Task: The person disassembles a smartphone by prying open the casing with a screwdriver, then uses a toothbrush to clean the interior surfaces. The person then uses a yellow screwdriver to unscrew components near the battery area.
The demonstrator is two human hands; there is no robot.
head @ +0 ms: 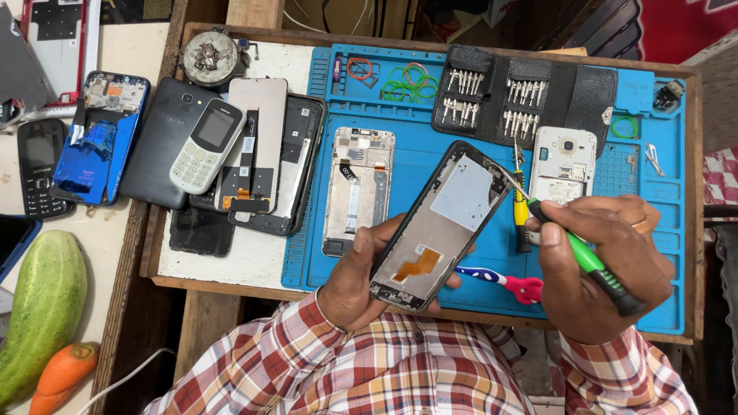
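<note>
Your left hand [357, 269] cradles the opened phone frame [438, 223] tilted up, so your right hand [607, 261], fingers pinched round the green-handled pick [588, 257], reaches its edge.

One cucumber [42, 311], one carrot [65, 373], one toothbrush [500, 280].

Free room: we see bare blue mat [477, 261] between the phone frame [358, 190] and white phone back [563, 164].
Obstacles: our bit case [507, 96] far; stacked phones [231, 154] left.
</note>
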